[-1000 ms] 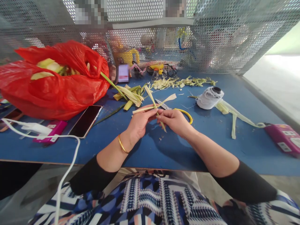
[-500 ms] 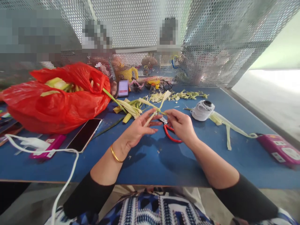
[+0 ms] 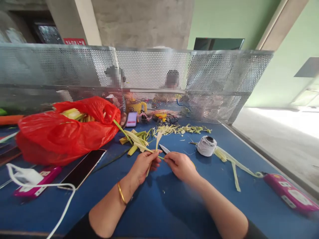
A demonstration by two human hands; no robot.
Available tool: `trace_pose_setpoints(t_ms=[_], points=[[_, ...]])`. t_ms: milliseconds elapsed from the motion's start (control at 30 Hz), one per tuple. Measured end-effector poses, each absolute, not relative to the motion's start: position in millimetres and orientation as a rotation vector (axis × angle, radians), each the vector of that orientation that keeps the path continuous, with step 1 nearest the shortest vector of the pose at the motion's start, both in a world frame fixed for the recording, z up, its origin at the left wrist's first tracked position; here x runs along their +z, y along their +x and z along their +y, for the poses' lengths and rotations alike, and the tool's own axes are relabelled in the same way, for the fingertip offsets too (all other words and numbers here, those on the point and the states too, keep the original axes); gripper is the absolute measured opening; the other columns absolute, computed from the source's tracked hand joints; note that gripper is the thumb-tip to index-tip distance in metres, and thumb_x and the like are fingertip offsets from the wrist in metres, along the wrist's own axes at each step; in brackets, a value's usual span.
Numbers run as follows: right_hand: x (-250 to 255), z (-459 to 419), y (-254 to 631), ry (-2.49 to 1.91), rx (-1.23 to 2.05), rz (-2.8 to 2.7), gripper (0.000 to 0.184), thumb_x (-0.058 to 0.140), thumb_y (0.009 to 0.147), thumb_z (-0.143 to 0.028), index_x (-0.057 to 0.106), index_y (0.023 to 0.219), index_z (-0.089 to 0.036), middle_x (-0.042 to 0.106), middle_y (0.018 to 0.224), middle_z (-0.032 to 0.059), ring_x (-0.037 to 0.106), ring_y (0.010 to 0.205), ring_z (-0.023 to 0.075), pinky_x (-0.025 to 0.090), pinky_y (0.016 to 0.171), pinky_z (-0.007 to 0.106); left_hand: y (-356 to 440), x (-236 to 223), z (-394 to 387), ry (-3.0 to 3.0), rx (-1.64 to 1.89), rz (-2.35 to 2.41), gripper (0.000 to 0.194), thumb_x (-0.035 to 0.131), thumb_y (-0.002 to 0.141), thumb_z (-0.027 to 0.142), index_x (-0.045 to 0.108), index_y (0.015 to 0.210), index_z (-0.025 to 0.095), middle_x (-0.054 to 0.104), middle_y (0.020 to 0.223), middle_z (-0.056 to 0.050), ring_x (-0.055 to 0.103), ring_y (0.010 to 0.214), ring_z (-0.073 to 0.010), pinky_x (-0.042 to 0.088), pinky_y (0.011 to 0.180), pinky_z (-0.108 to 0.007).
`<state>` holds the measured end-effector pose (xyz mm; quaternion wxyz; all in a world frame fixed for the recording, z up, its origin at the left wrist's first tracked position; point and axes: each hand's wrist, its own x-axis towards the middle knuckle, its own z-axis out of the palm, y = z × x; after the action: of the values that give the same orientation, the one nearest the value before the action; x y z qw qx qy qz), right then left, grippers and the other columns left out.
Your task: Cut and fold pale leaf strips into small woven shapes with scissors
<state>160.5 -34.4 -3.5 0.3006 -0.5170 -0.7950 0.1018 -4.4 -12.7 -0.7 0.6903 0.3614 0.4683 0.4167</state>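
Note:
My left hand [image 3: 144, 166] pinches crossed pale corn husk strips [image 3: 158, 140]. One strip stands up above the fingers and its tail hangs below them. My right hand [image 3: 181, 166] is closed on the greenish end of a strip running across from the left fingers. Behind my right hand the blades of a pair of scissors [image 3: 164, 149] show on the table; their handles are mostly hidden. Left of the hands lies a bundle of husks [image 3: 139, 137], with one long piece trailing towards my left hand. A spool of white thread [image 3: 206, 146] stands to the right.
A red plastic bag [image 3: 67, 142] with husks inside fills the left. Near it lie a dark phone [image 3: 83, 169] and a magenta device with a white cable [image 3: 40, 182]. Husk scraps [image 3: 184, 128] are scattered behind. Another magenta device [image 3: 290, 192] lies far right. A perforated metal screen [image 3: 154, 73] stands behind.
The view has tilted up, so things sit lower in it. My left fingers, spread before, have closed around the strips. My right hand now covers the scissors' red handles.

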Motion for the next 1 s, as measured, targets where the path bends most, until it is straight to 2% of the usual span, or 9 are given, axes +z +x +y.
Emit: trace_pose_setpoints(t_ms=[100, 233, 367, 467, 567, 633, 733, 833, 1000], points=[[0, -36, 161, -1.352, 0.255, -2.085, 0.02, 0.053, 0.088, -0.019, 0.07, 0.078, -0.023, 0.071, 0.072, 0.0022, 0.065, 0.065, 0.0171, 0.044, 0.059, 0.025, -4, 2, -12, 0.788, 0.993, 1.055, 0.027, 0.081, 0.066, 0.034, 0.072, 0.081, 0.013, 0.054, 0.051, 0.005, 0.045, 0.042, -0.0053, 0.03, 0.042, -0.017], [4, -38, 165, -1.225, -0.001, -1.823, 0.021, 0.054, 0.093, -0.031, 0.072, 0.092, -0.022, 0.07, 0.084, 0.0049, 0.066, 0.075, 0.0181, 0.047, 0.068, 0.029, 0, -4, -16, 1.018, 0.912, 1.051, 0.03, 0.077, 0.065, 0.042, 0.07, 0.073, 0.014, 0.051, 0.047, 0.005, 0.037, 0.038, -0.0055, 0.021, 0.04, -0.02], [3, -44, 161, -1.202, -0.259, -1.811, 0.021, 0.058, 0.092, -0.038, 0.073, 0.089, -0.023, 0.068, 0.079, 0.0035, 0.064, 0.075, 0.0186, 0.041, 0.079, 0.035, 9, -13, -28, 1.432, 0.635, 1.026, 0.03, 0.067, 0.075, 0.043, 0.066, 0.06, 0.017, 0.053, 0.045, 0.002, 0.035, 0.038, -0.0086, 0.025, 0.045, -0.025], [-2, -46, 153, -1.224, -0.174, -1.932, 0.02, 0.06, 0.089, -0.037, 0.071, 0.081, -0.022, 0.065, 0.072, 0.0008, 0.061, 0.07, 0.0165, 0.038, 0.083, 0.036, 13, -17, -35, 1.707, 0.634, 1.106, 0.04, 0.054, 0.081, 0.03, 0.053, 0.043, 0.02, 0.054, 0.045, -0.001, 0.047, 0.048, -0.0137, 0.031, 0.052, -0.027], [-5, -45, 147, -1.262, 0.059, -1.932, 0.023, 0.06, 0.087, -0.03, 0.061, 0.066, -0.021, 0.059, 0.063, -0.0023, 0.056, 0.062, 0.0134, 0.04, 0.075, 0.032, 12, -18, -36, 1.819, 0.69, 1.049, 0.036, 0.05, 0.079, 0.021, 0.053, 0.043, 0.022, 0.059, 0.049, -0.001, 0.054, 0.057, -0.0164, 0.036, 0.06, -0.026], [-5, -44, 147, -1.284, 0.177, -1.862, 0.027, 0.06, 0.086, -0.028, 0.054, 0.06, -0.021, 0.057, 0.06, -0.0028, 0.054, 0.06, 0.0132, 0.04, 0.069, 0.029, 11, -18, -35, 1.771, 0.689, 1.04, 0.037, 0.05, 0.082, 0.029, 0.055, 0.046, 0.022, 0.059, 0.048, -0.001, 0.05, 0.05, -0.0149, 0.034, 0.055, -0.026], [-2, -45, 149, -1.265, 0.223, -1.766, 0.022, 0.057, 0.086, -0.026, 0.053, 0.064, -0.022, 0.061, 0.064, -0.002, 0.057, 0.062, 0.0141, 0.041, 0.065, 0.028, 10, -16, -33, 1.626, 0.725, 1.065, 0.041, 0.053, 0.083, 0.046, 0.057, 0.052, 0.021, 0.058, 0.048, 0.0, 0.042, 0.041, -0.012, 0.029, 0.047, -0.026], [-2, -48, 148, -1.241, 0.084, -1.749, 0.011, 0.056, 0.086, -0.023, 0.057, 0.075, -0.023, 0.067, 0.068, -0.0014, 0.061, 0.063, 0.0151, 0.043, 0.071, 0.03, 10, -13, -31, 1.426, 0.805, 1.038, 0.042, 0.057, 0.077, 0.054, 0.056, 0.053, 0.021, 0.056, 0.046, 0.0, 0.037, 0.037, -0.0099, 0.026, 0.043, -0.025], [-6, -50, 145, -1.186, -0.226, -1.799, 0.016, 0.053, 0.089, -0.019, 0.059, 0.075, -0.024, 0.071, 0.07, -0.0011, 0.063, 0.064, 0.015, 0.042, 0.092, 0.036, 9, -12, -26, 1.084, 0.925, 1.024, 0.031, 0.063, 0.071, 0.044, 0.056, 0.053, 0.019, 0.055, 0.044, 0.0, 0.035, 0.037, -0.0074, 0.021, 0.041, -0.022]])
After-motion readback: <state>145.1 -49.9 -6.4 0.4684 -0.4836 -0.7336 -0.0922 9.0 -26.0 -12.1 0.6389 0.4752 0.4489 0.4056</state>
